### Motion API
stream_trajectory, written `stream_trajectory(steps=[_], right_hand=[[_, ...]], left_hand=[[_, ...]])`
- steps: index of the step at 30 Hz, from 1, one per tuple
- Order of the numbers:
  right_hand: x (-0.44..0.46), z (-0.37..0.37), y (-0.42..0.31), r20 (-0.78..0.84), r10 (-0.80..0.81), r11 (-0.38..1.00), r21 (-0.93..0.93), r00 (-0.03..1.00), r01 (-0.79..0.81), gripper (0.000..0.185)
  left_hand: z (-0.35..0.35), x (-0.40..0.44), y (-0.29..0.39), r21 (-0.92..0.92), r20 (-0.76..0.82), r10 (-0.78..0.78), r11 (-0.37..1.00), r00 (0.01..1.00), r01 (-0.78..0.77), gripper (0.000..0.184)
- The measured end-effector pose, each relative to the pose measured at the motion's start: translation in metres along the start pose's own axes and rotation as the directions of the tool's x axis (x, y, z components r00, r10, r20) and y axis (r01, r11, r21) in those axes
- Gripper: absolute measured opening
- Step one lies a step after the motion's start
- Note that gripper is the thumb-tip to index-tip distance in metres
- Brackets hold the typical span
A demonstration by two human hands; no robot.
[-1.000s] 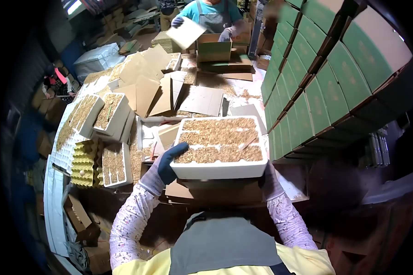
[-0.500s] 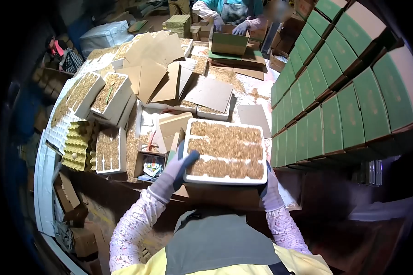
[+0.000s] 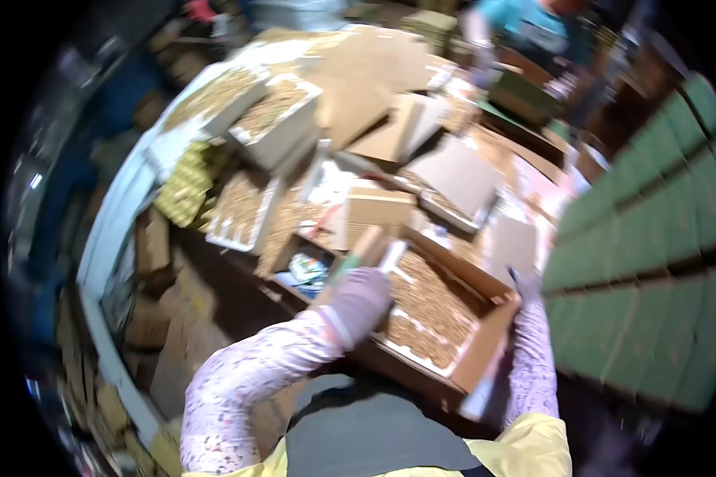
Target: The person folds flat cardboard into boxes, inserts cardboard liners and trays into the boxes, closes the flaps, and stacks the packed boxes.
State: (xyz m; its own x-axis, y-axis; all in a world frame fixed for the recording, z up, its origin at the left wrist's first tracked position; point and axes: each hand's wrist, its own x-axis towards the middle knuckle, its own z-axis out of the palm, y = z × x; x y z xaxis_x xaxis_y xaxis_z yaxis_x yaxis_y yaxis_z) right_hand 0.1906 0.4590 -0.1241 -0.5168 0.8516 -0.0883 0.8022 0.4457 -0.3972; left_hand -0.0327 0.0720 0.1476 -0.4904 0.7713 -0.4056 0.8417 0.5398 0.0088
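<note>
A white foam tray (image 3: 402,343) filled with brown husk-like grain lies tilted in an open cardboard box (image 3: 485,342). My left hand (image 3: 362,300), in a grey-purple glove, is at the left side of the tray and box. Its fingers are hidden, so I cannot see whether it grips an edge. My right hand (image 3: 527,284) is beside the box's right corner, with a blue-gloved finger sticking out and nothing visibly held. Both hands are blurred by motion.
A small box of packets (image 3: 306,270) stands left of the box. Husk-filled foam trays (image 3: 274,119), cardboard sheets (image 3: 366,71) and yellow egg trays (image 3: 184,184) cover the table. Stacked green boxes (image 3: 644,254) rise at right. A person (image 3: 525,32) handles a green box (image 3: 523,97) opposite.
The foam tray has moved down into the cardboard box from the hold of both hands. My right hand has come off it. The camera view has turned and shifted.
</note>
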Motion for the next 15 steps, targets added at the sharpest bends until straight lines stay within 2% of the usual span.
stream_trajectory(steps=[1, 2, 3, 4, 5, 6, 7, 8, 9, 10, 11, 12, 13, 14, 15], right_hand=[[0.007, 0.014, 0.013, -0.004, -0.134, 0.911, 0.394, 0.991, 0.124, 0.081], [0.018, 0.026, 0.011, 0.074, 0.168, 0.98, 0.098, 0.983, -0.175, 0.099], [0.03, 0.037, 0.009, 0.146, 0.453, 0.878, -0.242, 0.879, -0.412, 0.119], [0.032, 0.036, 0.003, 0.244, 0.366, 0.922, -0.227, 0.898, -0.314, 0.126], [0.043, 0.058, 0.021, 0.219, 0.345, 0.924, -0.25, 0.913, -0.289, 0.125], [0.042, 0.058, 0.015, 0.217, 0.328, 0.922, -0.287, 0.92, -0.261, 0.121], [0.044, 0.061, 0.006, 0.225, 0.303, 0.924, -0.308, 0.926, -0.227, 0.118], [0.041, 0.054, 0.002, 0.221, 0.273, 0.925, -0.327, 0.936, -0.193, 0.114], [0.037, 0.047, -0.004, 0.225, 0.248, 0.926, -0.342, 0.942, -0.162, 0.11], [0.034, 0.04, -0.011, 0.231, 0.222, 0.928, -0.348, 0.947, -0.133, 0.107], [0.03, 0.033, -0.018, 0.235, 0.197, 0.93, -0.351, 0.952, -0.106, 0.103], [0.026, 0.026, -0.026, 0.242, 0.167, 0.934, -0.349, 0.956, -0.075, 0.1], [0.023, 0.019, -0.034, 0.247, 0.137, 0.938, -0.345, 0.959, -0.045, 0.096], [0.02, 0.014, -0.043, 0.251, 0.102, 0.943, -0.333, 0.963, -0.013, 0.093], [0.018, 0.012, -0.053, 0.257, 0.064, 0.949, -0.314, 0.964, 0.021, 0.09]], left_hand=[[0.014, 0.005, -0.004, -0.042, -0.007, -0.005, 0.999, 1.0, 0.005, 0.023], [-0.009, 0.009, -0.003, -0.048, 0.185, -0.012, 0.999, 0.983, 0.021, 0.027], [-0.006, 0.013, -0.006, -0.035, 0.193, -0.013, 0.999, 0.981, 0.02, 0.033], [-0.019, 0.009, -0.008, -0.043, 0.275, -0.016, 0.999, 0.961, 0.028, 0.03], [-0.035, 0.005, -0.005, -0.05, 0.347, 0.004, 0.999, 0.938, 0.014, 0.027], [-0.017, -0.007, -0.004, 0.002, 0.007, 0.033, 0.999, 0.999, -0.033, 0.024], [0.003, -0.022, -0.014, 0.074, -0.327, 0.064, 0.996, 0.943, -0.042, 0.022], [-0.004, -0.038, -0.031, 0.031, -0.39, 0.144, 0.989, 0.91, -0.143, 0.025], [-0.007, -0.045, -0.049, -0.083, -0.514, 0.034, 0.993, 0.857, -0.09, 0.018], [0.002, -0.047, -0.079, -0.399, -0.598, -0.173, 0.911, 0.783, -0.103, 0.017], [0.018, -0.038, -0.108, -0.692, -0.57, -0.463, 0.716, 0.679, -0.092, 0.017], [0.035, -0.03, -0.138, -0.788, -0.362, -0.629, 0.6, 0.688, 0.135, 0.02], [0.076, -0.011, -0.163, -0.662, -0.299, -0.646, 0.67, 0.702, 0.334, 0.027], [0.114, 0.008, -0.18, -0.601, -0.165, -0.571, 0.705, 0.804, 0.377, 0.033], [0.154, 0.025, -0.191, -0.498, -0.044, -0.502, 0.761, 0.864, 0.416, 0.04]])
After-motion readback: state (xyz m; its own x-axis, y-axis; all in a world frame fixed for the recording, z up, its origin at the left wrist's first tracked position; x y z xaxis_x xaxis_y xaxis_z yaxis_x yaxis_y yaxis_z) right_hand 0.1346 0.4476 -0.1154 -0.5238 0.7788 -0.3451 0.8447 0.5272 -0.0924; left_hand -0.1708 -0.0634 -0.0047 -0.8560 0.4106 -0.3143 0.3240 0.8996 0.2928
